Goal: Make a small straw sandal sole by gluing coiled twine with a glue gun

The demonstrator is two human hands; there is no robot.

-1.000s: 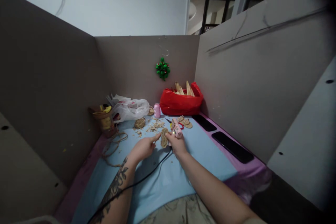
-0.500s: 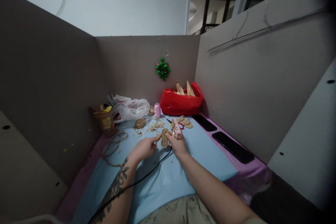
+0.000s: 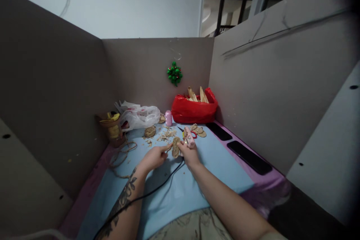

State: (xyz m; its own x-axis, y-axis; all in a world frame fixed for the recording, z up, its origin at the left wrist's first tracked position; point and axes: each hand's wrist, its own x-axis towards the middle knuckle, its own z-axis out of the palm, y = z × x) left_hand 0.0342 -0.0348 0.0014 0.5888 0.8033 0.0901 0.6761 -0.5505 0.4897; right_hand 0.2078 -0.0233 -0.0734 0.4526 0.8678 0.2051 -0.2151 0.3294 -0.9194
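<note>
My right hand (image 3: 190, 154) is wrapped round a pink glue gun (image 3: 189, 137), whose black cord (image 3: 157, 188) runs down across my left forearm. The right thumb also presses the edge of a small oval piece of coiled twine (image 3: 176, 147), held above the blue sheet. My left hand (image 3: 155, 157) is at the piece's left side, thumb and forefinger closed on what looks like a strand of twine (image 3: 169, 149). More loose twine (image 3: 121, 175) trails on the sheet left of that forearm. The glue gun's tip is hard to make out.
Scissors (image 3: 194, 134), several flat woven ovals (image 3: 199, 130), chips (image 3: 166, 135) and a twine coil (image 3: 150, 131) lie beyond my hands. Behind stand a red bag (image 3: 194, 112), pink spool (image 3: 168, 118), white plastic bag (image 3: 142, 116) and pot (image 3: 111, 129). Two black phones (image 3: 249, 157) lie right.
The oval piece has tilted and shifted slightly left, and the left fingertips have moved a little with it. The glue gun stays in the right hand, almost unmoved.
</note>
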